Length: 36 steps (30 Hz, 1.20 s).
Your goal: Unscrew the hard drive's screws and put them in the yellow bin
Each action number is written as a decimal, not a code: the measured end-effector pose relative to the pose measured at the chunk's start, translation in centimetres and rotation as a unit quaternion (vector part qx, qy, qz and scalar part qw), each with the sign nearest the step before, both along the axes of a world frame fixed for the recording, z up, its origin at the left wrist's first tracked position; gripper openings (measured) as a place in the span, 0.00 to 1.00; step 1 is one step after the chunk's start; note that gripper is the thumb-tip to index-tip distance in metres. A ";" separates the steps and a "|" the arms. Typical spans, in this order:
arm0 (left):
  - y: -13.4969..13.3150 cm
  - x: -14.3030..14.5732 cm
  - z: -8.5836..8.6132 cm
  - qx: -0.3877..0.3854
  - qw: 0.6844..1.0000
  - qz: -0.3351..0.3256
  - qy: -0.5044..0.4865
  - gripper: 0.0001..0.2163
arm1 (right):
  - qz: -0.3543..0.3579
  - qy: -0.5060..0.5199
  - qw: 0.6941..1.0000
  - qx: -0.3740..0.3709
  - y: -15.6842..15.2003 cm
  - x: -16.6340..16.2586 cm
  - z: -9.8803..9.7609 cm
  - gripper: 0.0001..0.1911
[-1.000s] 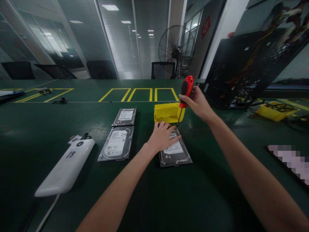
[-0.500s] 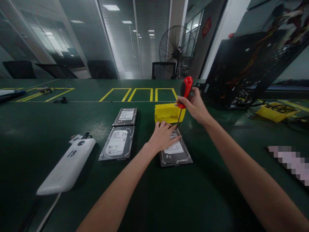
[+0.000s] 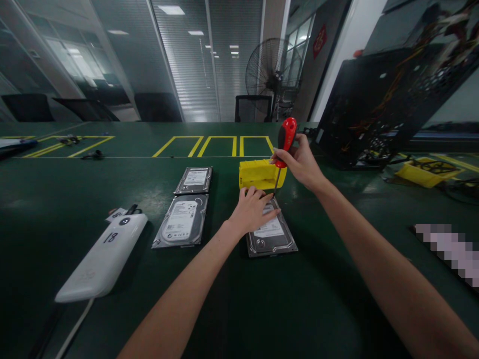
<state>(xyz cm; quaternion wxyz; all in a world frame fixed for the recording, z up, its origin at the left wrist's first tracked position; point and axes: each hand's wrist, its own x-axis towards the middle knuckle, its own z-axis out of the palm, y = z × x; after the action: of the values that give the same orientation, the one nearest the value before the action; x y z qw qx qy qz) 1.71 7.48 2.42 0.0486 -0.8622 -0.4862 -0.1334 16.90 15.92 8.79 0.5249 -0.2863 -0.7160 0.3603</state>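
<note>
A hard drive (image 3: 272,238) lies flat on the green table in front of me. My left hand (image 3: 251,210) rests on its far half, fingers spread flat and pressing it down. My right hand (image 3: 302,163) is closed round a screwdriver with a red and black handle (image 3: 287,137), held nearly upright. Its thin shaft points down to the drive's far right corner, just beyond my left fingertips. A yellow plastic bin (image 3: 261,173) stands right behind the drive.
Two more hard drives (image 3: 181,221) (image 3: 194,180) lie in a column to the left. A white device marked 18 (image 3: 104,257) with a cable sits nearer left. A black open computer case (image 3: 377,99) leans at the right, with another yellow bin (image 3: 424,172) beside it.
The screwdriver handle has shifted slightly left and my right fingers have changed their grip on it. My left hand stays on the drive.
</note>
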 end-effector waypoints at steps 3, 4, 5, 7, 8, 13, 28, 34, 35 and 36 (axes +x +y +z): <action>0.1 0.0 -0.1 -0.006 1.000 0.001 0.000 0.28 | -0.004 -0.003 1.000 -0.001 0.0 0.0 0.0 0.21; 0.1 0.0 -0.1 -0.007 1.000 0.002 0.000 0.28 | -0.004 -0.004 1.000 -0.002 0.0 0.0 0.0 0.21; 0.1 0.0 -0.1 -0.007 1.000 0.002 0.001 0.28 | -0.004 -0.003 1.000 -0.001 0.0 0.0 0.0 0.22; 0.1 0.0 -0.1 -0.004 1.000 0.002 0.002 0.28 | -0.004 -0.001 1.000 -0.001 0.0 0.0 0.0 0.23; 0.0 0.0 0.0 -0.002 1.000 0.002 0.002 0.28 | -0.003 0.001 1.000 -0.001 0.0 0.0 0.0 0.23; -0.1 0.1 0.1 0.012 1.000 0.002 0.001 0.27 | -0.005 0.008 1.000 -0.004 -0.1 -0.1 0.1 0.22; -0.1 0.1 -0.1 0.021 1.000 0.005 -0.004 0.26 | -0.008 0.004 1.000 0.001 -0.1 -0.1 0.0 0.21; -0.1 0.1 -0.2 0.019 1.000 0.009 -0.004 0.27 | -0.015 0.002 1.000 -0.002 0.0 0.0 0.0 0.25; -0.1 0.1 -0.2 0.019 1.000 0.009 -0.004 0.27 | -0.014 0.003 1.000 -0.002 0.0 0.0 0.0 0.25; 0.0 0.0 -0.2 0.018 1.000 0.009 -0.005 0.27 | -0.012 0.004 1.000 -0.001 0.0 0.0 0.0 0.25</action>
<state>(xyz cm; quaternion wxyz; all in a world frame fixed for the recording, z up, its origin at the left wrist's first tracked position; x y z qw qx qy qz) 1.76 7.43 2.23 0.0629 -0.8565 -0.4913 -0.1455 16.90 15.90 8.74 0.5314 -0.2944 -0.7101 0.3559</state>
